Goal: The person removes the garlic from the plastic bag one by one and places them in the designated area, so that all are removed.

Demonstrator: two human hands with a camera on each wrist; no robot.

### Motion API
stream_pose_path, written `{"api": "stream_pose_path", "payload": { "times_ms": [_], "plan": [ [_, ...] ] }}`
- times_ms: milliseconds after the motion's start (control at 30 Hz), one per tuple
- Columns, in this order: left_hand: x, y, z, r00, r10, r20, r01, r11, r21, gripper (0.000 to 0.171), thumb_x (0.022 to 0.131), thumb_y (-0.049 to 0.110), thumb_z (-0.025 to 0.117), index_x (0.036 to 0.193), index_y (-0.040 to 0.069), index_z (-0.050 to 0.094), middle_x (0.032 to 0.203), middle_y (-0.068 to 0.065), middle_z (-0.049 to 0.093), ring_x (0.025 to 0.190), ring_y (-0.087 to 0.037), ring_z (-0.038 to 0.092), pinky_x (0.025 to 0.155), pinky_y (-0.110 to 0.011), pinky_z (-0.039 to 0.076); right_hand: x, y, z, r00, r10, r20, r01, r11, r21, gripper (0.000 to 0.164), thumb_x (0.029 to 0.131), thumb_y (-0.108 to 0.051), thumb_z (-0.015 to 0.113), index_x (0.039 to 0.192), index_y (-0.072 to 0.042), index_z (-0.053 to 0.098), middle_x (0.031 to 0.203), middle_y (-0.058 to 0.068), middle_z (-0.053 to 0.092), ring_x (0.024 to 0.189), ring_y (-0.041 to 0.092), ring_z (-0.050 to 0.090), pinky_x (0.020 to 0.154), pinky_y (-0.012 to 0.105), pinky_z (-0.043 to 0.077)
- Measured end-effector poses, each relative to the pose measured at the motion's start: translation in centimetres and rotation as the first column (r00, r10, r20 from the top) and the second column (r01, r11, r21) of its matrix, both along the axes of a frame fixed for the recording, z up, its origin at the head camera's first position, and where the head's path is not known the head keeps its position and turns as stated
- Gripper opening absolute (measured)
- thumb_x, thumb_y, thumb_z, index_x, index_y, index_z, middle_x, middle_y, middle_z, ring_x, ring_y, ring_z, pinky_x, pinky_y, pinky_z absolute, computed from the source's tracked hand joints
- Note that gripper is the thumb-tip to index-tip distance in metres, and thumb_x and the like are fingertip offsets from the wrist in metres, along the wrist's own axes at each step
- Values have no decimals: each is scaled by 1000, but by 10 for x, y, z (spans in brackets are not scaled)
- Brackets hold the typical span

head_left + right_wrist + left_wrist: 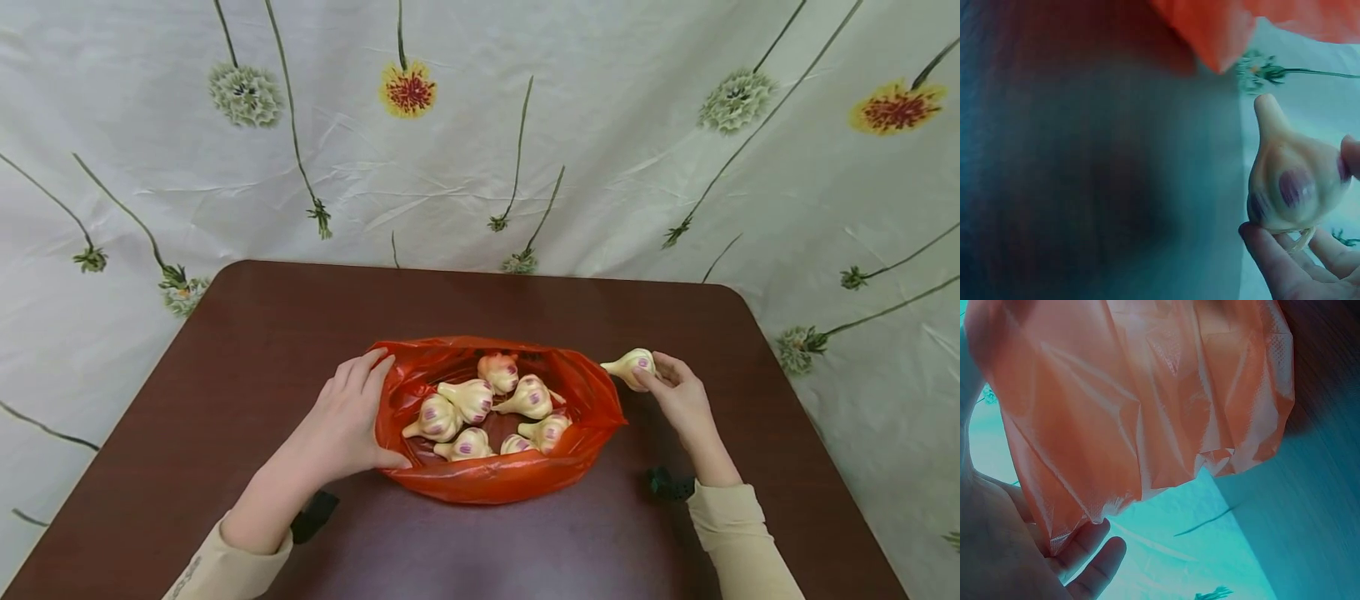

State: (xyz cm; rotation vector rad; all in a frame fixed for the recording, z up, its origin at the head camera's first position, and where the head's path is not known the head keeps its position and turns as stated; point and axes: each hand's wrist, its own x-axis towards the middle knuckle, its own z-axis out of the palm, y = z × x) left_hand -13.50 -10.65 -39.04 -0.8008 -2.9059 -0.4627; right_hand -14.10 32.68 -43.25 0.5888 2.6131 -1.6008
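Note:
A red plastic bag (495, 483) stands wide-mouthed on the table, with several garlic bulbs (471, 400) inside it. My left hand (348, 417) grips the bag's left side, fingers at the far rim and thumb along the near rim. In the left wrist view, fingertips (1107, 559) show past the edge of the bag's wrinkled plastic (1122, 412). Just off the bag's right end, my right hand (682, 400) pinches one garlic bulb (633, 367) between thumb and fingers, its stem pointing left toward the bag. The right wrist view shows that garlic bulb (1294, 181) close up, held by its root end.
The dark brown table (315, 308) has rounded far corners. Behind it hangs a pale cloth (480, 167) printed with flowers. Dark straps (313, 515) show at both wrists.

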Motion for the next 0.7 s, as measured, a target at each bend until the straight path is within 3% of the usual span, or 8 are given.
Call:
{"api": "stream_pose_path", "payload": {
  "times_ms": [267,433,700],
  "plan": [
    [1,-2,-3,1000,-3,7,3,1000,10,119,52,44,96,142,-9,39,146,-26,38,130,-44,36,96,-61,44,1,-5,-14,996,64,58,-74,980,184,72,96,-38,62,149,3,33,149,28,41,135,43,43,110,51,39],
    [1,-4,-2,1000,-4,28,4,1000,17,119,52,43,96,142,-9,38,148,-26,37,131,-43,35,98,-62,43,4,-7,-11,996,57,67,-70,975,209,79,95,-42,62,151,4,29,152,28,38,137,42,42,111,51,38],
    [2,-5,-3,1000,-2,27,1,1000,26,119,52,43,96,142,-9,38,148,-26,36,131,-43,35,99,-62,43,8,-11,15,997,8,-75,11,969,249,74,94,-37,65,151,-2,34,154,25,36,138,43,41,109,51,40]
  ]
}}
